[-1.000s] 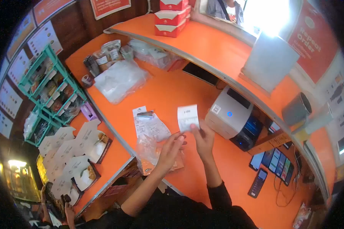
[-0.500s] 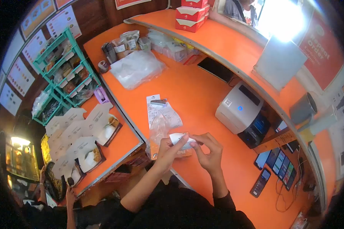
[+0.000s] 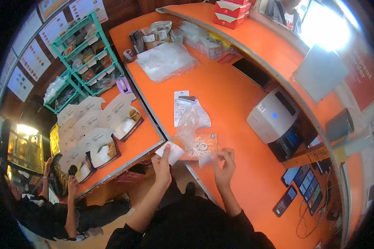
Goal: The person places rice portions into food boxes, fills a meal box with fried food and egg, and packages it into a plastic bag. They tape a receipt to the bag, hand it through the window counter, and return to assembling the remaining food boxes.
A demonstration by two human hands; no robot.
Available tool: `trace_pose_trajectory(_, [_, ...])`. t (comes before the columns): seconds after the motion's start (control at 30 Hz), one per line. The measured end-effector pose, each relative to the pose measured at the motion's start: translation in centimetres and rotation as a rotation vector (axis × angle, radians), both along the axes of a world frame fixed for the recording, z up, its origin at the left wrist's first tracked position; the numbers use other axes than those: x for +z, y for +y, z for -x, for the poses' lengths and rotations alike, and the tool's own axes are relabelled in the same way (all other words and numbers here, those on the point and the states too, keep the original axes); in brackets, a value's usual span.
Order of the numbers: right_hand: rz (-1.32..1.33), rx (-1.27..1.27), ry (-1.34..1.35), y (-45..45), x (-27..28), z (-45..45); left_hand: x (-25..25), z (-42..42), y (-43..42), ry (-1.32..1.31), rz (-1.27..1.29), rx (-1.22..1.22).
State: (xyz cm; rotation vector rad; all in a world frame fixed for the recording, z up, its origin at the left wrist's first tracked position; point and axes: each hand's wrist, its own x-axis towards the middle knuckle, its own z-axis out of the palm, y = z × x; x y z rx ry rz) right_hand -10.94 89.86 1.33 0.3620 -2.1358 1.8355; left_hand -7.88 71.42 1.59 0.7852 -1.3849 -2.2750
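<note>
My left hand point(image 3: 162, 167) pinches a white paper slip point(image 3: 174, 154) between thumb and fingers, near the table's front edge. My right hand point(image 3: 225, 165) is closed on a small, whitish paper piece point(image 3: 205, 159), which looks thin and blurred. Just beyond both hands lies a clear plastic bag point(image 3: 188, 128) with an orange, patterned packet point(image 3: 207, 142) at its lower end. Printed receipts point(image 3: 202, 114) rest partly under the bag, and a small dark stapler-like object point(image 3: 187, 98) lies on them.
Open food boxes point(image 3: 99, 151) stand to the left, below green racks point(image 3: 96, 58). A co-worker's hand point(image 3: 72, 185) holds a dark utensil beside them. A white printer point(image 3: 272, 114), phones point(image 3: 285, 201) and cables are on the right. Clear plastic bags point(image 3: 166, 62) lie at the back.
My hands have moved apart: both were together on one white paper, and each now holds a separate piece. The view has shifted, uncovering the patterned packet.
</note>
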Motion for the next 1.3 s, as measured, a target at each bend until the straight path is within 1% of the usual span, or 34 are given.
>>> trace_pose_trajectory(0.03, [0.041, -0.124, -0.200, -0.5, -1.5, 1.0, -1.4, -0.1, -0.4, -0.001, 0.095, 0.053])
trace_pose_trajectory(0.07, [0.042, -0.117, -0.200, -1.1, -3.5, 1.6, -3.1, -0.1, -0.4, -0.024, 0.217, 0.012])
trace_pose_trajectory(0.1, [-0.194, -0.210, -0.153, -1.9, -5.2, 2.2, -5.1, -0.1, -0.7, -0.044, 0.380, -0.075])
trace_pose_trajectory(0.13, [-0.430, -0.302, -0.100, -2.4, -5.6, 2.4, -5.8, -0.2, -0.6, -0.027, 0.442, -0.077])
trace_pose_trajectory(0.17, [-0.430, -0.296, -0.097, -2.4, -5.8, 2.2, -6.5, -0.1, -0.5, -0.009, 0.502, -0.081])
trace_pose_trajectory(0.23, [-0.598, -0.364, -0.058, -2.5, -5.0, 1.9, -5.7, 0.0, -0.3, 0.001, 0.459, -0.071])
trace_pose_trajectory(0.27, [-0.604, -0.357, -0.060, -2.5, -5.0, 1.9, -5.5, -0.1, -0.2, 0.005, 0.414, -0.068])
trace_pose_trajectory(0.3, [-0.523, -0.417, -0.079, -2.7, -4.9, 2.0, -5.8, -0.3, -0.3, -0.003, 0.410, -0.063])
trace_pose_trajectory(0.33, [-0.440, -0.477, -0.099, -2.9, -4.9, 2.2, -6.1, -0.4, -0.6, -0.002, 0.458, -0.100])
trace_pose_trajectory(0.37, [-0.439, -0.473, -0.101, -3.1, -4.6, 2.2, -6.3, -0.4, -1.0, 0.001, 0.509, -0.138])
trace_pose_trajectory(0.43, [-0.581, -0.430, -0.237, -3.3, -3.7, 2.3, -6.1, -0.3, -0.9, 0.002, 0.500, -0.142])
trace_pose_trajectory(0.53, [-0.647, -0.381, -0.232, -3.5, -2.6, 2.8, -6.2, -0.3, -1.1, 0.000, 0.502, -0.155])
trace_pose_trajectory(0.57, [-0.652, -0.378, -0.234, -2.9, -3.7, 3.1, -6.3, -0.4, -1.1, 0.004, 0.518, -0.158])
trace_pose_trajectory(0.6, [-0.437, -0.338, -0.325, -2.0, -5.7, 3.8, -6.6, -0.4, -1.1, 0.004, 0.515, -0.153])
trace_pose_trajectory(0.63, [-0.222, -0.293, -0.412, -1.2, -6.3, 4.3, -7.0, -0.4, -1.2, 0.020, 0.493, -0.161])
trace_pose_trajectory(0.67, [-0.227, -0.285, -0.411, -0.3, -6.8, 4.5, -7.4, -0.5, -1.3, 0.035, 0.471, -0.167])
trace_pose_trajectory(0.73, [-0.026, -0.139, -0.457, 0.4, -6.7, 4.3, -7.1, -0.9, -1.7, 0.012, 0.433, -0.198])
trace_pose_trajectory(0.77, [-0.027, -0.132, -0.456, 0.3, -6.7, 3.9, -6.9, -1.0, -1.9, -0.002, 0.398, -0.235])
trace_pose_trajectory(0.8, [-0.171, -0.239, -0.237, 0.2, -6.1, 3.3, -6.5, -1.3, -2.1, 0.000, 0.399, -0.228])
trace_pose_trajectory(0.83, [-0.308, -0.345, -0.012, -0.2, -4.7, 3.0, -5.7, -1.6, -2.1, 0.034, 0.353, -0.274])
trace_pose_trajectory(0.87, [-0.307, -0.339, -0.009, -0.9, -3.3, 2.3, -5.0, -1.9, -2.1, 0.067, 0.305, -0.321])
trace_pose_trajectory(0.9, [-0.255, -0.060, -0.016, -2.2, -0.9, 0.9, -3.7, -2.2, -1.7, 0.064, 0.304, -0.317])
trace_pose_trajectory(0.93, [-0.200, 0.216, -0.027, -3.2, 0.4, -0.2, -2.0, -2.5, -0.9, 0.060, 0.194, -0.376])
trace_pose_trajectory(0.97, [-0.201, 0.216, -0.031, -3.8, 0.6, -1.1, -0.7, -2.6, -0.1, 0.056, 0.084, -0.434])
trace_pose_trajectory(1.03, [0.202, 0.304, -0.289, -4.4, 0.6, -2.4, -0.1, -2.2, 0.6, 0.059, 0.107, -0.476])
trace_pose_trajectory(1.07, [0.234, 0.246, -0.240, -3.5, -0.4, -1.7, -0.5, -1.9, 0.6, 0.105, 0.147, -0.468])
trace_pose_trajectory(1.1, [0.172, 0.159, -0.164, -2.3, -0.9, -0.2, -0.6, -1.5, 0.5, 0.148, 0.188, -0.460])
trace_pose_trajectory(1.13, [0.111, 0.070, -0.087, -0.7, -1.5, 1.5, 0.2, -1.2, 0.3, 0.228, 0.156, -0.379])
trace_pose_trajectory(1.17, [0.117, 0.020, -0.030, 1.1, -2.7, 4.0, -0.2, -0.5, -0.5, 0.233, 0.157, -0.379])
trace_pose_trajectory(1.2, [0.122, -0.031, 0.026, 2.8, -3.6, 6.6, -1.1, 0.3, -1.7, 0.137, 0.286, -0.293])
trace_pose_trajectory(1.23, [0.036, -0.074, -0.074, 4.0, -3.8, 8.4, -1.8, 1.0, -2.9, 0.038, 0.411, -0.208])
trace_pose_trajectory(1.27, [-0.049, -0.118, -0.175, 5.0, -4.0, 9.9, -1.9, 2.0, -4.1, -0.010, 0.402, -0.222])
trace_pose_trajectory(1.3, [-0.052, -0.123, -0.173, 6.1, -5.5, 11.6, -2.5, 3.3, -5.0, -0.007, 0.399, -0.225])
